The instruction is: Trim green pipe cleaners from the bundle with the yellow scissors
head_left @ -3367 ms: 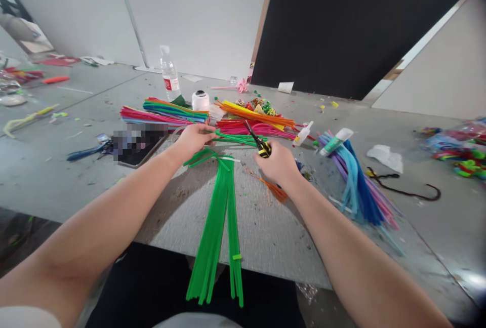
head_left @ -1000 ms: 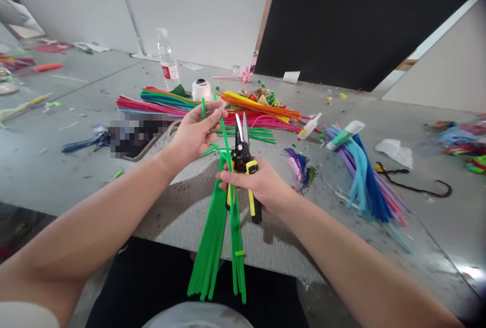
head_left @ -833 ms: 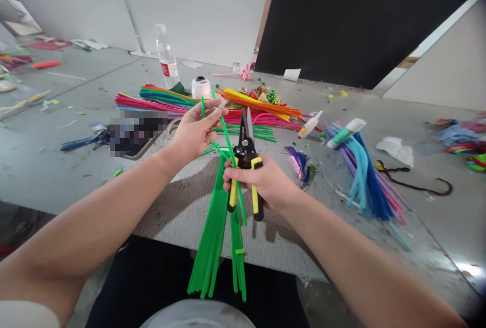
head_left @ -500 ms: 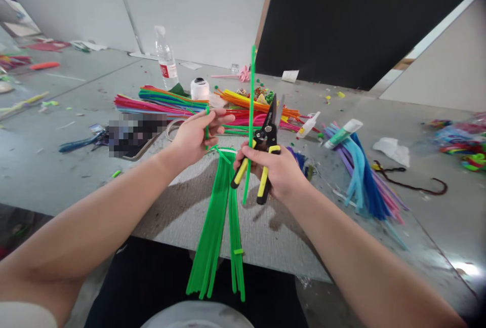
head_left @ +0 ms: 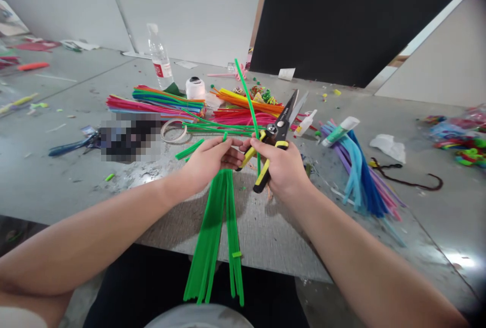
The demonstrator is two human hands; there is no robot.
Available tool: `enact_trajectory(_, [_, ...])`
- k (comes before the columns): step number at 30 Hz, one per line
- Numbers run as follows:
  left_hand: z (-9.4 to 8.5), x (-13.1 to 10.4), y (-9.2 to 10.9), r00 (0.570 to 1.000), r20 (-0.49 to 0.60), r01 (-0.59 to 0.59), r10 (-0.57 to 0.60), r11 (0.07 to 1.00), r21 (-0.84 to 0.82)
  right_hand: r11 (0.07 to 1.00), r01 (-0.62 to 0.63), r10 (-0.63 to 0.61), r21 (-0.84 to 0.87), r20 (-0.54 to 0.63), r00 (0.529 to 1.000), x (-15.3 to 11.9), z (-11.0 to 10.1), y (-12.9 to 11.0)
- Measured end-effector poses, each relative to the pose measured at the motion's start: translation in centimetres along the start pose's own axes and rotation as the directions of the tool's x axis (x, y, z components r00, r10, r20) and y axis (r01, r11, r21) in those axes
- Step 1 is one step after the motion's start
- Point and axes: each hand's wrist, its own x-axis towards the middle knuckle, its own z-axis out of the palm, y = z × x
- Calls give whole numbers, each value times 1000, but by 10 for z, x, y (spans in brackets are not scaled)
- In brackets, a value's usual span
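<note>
My left hand (head_left: 212, 160) is closed, pinching a short green pipe cleaner piece (head_left: 225, 136) whose tip pokes up past the thumb. In my right hand (head_left: 286, 163) are scissors (head_left: 281, 124) with black and yellow handles, blades parted and pointing up and away. The same hand pinches a long green pipe cleaner (head_left: 250, 103), standing up and slightly bent across the handles. My two hands nearly meet at the fingertips. Beneath them a bundle of green pipe cleaners (head_left: 210, 232) hangs over the table's near edge. Short green pieces (head_left: 190, 149) lie beside my left hand.
Behind my hands lie piles of coloured pipe cleaners (head_left: 163, 104), a water bottle (head_left: 159, 62) and a tape roll (head_left: 163, 138). A blurred-out dark item (head_left: 129, 138) is at left. Blue and purple pipe cleaners (head_left: 360, 171) with a glue tube (head_left: 343, 130) lie right.
My left hand has moved right and lower, towards the right hand. The scissors and the long pipe cleaner have tilted, and short green pieces now show on the table left of my hand.
</note>
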Motion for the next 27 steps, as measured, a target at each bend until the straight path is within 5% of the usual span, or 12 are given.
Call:
enact_trajectory(6, [11,-10,-12,991,102,89,-91,996,21,1000,20,-21,-9,-43,999,0,-3,-6])
enact_trajectory(16, [18,-17,-14,959,239,212,-153,946,-244,999,-10,12,33,-51,999,-1,-2,-5])
enact_trajectory(27, [14,-15,-14,957,232,215,-176,964,-157,999,19,-20,-48,-17,1000,-2,-2,-5])
